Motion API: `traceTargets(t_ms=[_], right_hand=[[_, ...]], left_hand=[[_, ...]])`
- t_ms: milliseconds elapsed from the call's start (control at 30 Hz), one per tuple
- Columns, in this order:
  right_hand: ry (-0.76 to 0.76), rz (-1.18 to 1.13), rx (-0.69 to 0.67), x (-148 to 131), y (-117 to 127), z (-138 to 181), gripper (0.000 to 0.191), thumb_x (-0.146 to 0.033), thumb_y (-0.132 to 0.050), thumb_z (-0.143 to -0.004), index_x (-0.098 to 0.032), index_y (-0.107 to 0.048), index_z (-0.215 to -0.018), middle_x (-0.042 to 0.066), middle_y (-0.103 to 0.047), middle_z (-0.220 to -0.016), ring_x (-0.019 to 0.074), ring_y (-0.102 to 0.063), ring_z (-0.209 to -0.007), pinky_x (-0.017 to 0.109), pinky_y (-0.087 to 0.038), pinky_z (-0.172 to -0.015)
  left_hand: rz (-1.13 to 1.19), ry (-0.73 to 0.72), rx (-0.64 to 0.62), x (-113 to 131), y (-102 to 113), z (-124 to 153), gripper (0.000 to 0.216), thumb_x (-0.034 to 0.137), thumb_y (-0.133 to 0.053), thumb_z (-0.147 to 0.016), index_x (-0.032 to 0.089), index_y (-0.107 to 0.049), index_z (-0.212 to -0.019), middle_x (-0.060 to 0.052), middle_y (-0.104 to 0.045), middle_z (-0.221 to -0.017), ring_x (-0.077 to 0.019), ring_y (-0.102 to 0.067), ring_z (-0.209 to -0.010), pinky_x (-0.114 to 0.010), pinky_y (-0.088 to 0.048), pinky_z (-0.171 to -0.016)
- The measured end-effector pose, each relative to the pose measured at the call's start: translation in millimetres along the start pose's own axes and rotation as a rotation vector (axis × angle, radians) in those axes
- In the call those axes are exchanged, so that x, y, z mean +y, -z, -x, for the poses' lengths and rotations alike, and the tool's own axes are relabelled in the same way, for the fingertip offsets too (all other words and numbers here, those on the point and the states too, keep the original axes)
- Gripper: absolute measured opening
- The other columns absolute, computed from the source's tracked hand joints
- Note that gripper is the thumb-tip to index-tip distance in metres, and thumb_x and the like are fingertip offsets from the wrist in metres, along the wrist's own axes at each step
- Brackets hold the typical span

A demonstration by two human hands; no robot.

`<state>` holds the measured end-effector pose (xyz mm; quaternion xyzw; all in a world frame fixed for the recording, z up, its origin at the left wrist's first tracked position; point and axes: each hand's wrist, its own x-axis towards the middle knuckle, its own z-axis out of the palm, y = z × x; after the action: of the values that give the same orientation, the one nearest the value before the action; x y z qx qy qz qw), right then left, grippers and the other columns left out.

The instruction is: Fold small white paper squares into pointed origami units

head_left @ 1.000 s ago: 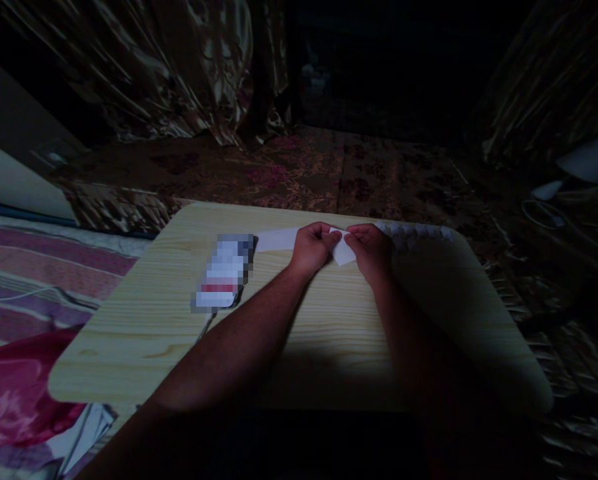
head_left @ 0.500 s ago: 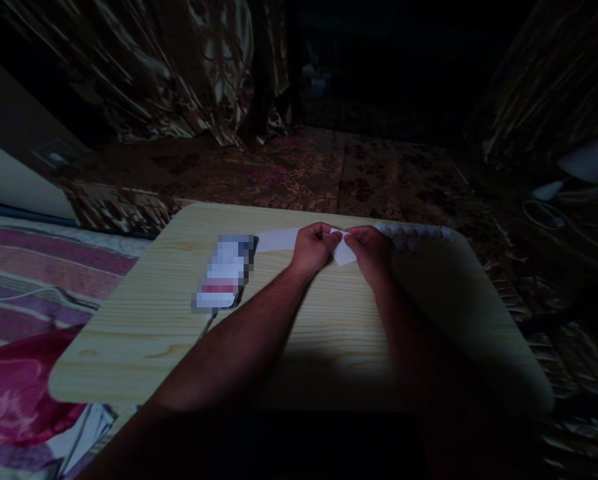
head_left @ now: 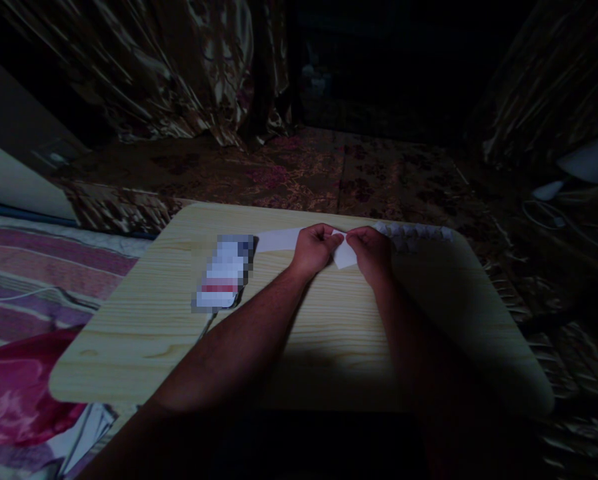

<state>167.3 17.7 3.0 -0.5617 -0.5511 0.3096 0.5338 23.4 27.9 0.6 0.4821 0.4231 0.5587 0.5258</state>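
One wooden table (head_left: 129,320), with rounded corners and a pale, striped grain, takes the middle of a dim room; its right and near parts lie in shadow. Beyond the far edge of the table there is a ledge covered with brown flowered cloth (head_left: 299,167), and above it, beyond the table's far left part, hangs a shiny patterned curtain (head_left: 203,67). To the left of the table is a striped bedcover (head_left: 69,250), and by the table's near left corner lies a glossy magenta cloth (head_left: 23,387).

Near the far edge of the table, somewhat right of its middle, both hands are close together, with a small gap between them. The left hand (head_left: 313,250) is curled, and its thumb presses on a folded piece of white paper (head_left: 345,255). The right hand (head_left: 373,252) pinches the other side of this paper between thumb and bent forefinger; its remaining fingers are hard to see.

On the far left part of the table rests a smartphone (head_left: 223,273) with a cable (head_left: 209,325). Along the table's far edge lie a flat white sheet (head_left: 277,240) and, toward the far right corner, several small white paper pieces (head_left: 413,233).
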Motion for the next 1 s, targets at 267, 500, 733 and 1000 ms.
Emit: traceTargets(t_ms=[267,500,733,1000], right_hand=[[0.023,0.034,-0.016,1.4,0.3,-0.2,0.021,-0.041,-0.067,-0.077,-0.020,-0.069,-0.080,-0.001,-0.065,-0.062,0.0151,-0.056,-0.057,0.026,-0.040,-0.052],[0.066,-0.005,-0.065,9.2,-1.1,-2.5,0.020,-0.041,-0.066,-0.079,-0.021,-0.066,-0.080,-0.002,-0.062,-0.062,0.0139,-0.053,-0.056,0.027,-0.038,-0.053],[0.109,-0.022,-0.107,15.2,-2.8,-4.0,0.020,-0.041,-0.063,-0.081,-0.021,-0.063,-0.080,-0.003,-0.060,-0.064,0.0134,-0.052,-0.058,0.027,-0.037,-0.054],[0.092,-0.006,-0.136,9.2,-2.1,-2.3,0.020,-0.041,-0.062,-0.080,-0.022,-0.061,-0.080,-0.003,-0.059,-0.065,0.0133,-0.050,-0.058,0.027,-0.036,-0.054]], left_hand=[[0.013,0.028,0.012,-0.1,-1.2,0.2,0.029,0.036,-0.086,-0.061,0.014,-0.071,-0.072,-0.001,-0.068,-0.064,-0.0101,-0.054,-0.052,-0.024,-0.042,-0.052],[0.014,0.032,0.042,3.3,-0.9,0.5,0.031,0.036,-0.088,-0.057,0.015,-0.069,-0.067,-0.001,-0.068,-0.062,-0.0100,-0.053,-0.053,-0.024,-0.041,-0.052],[0.076,0.031,0.046,1.6,0.6,-1.7,0.027,0.031,-0.087,-0.056,0.015,-0.067,-0.062,-0.002,-0.069,-0.063,-0.0122,-0.060,-0.058,-0.027,-0.048,-0.062],[0.096,0.008,0.032,0.4,2.2,-2.5,0.021,0.028,-0.084,-0.058,0.015,-0.068,-0.061,-0.003,-0.072,-0.067,-0.0131,-0.061,-0.061,-0.028,-0.048,-0.063]])
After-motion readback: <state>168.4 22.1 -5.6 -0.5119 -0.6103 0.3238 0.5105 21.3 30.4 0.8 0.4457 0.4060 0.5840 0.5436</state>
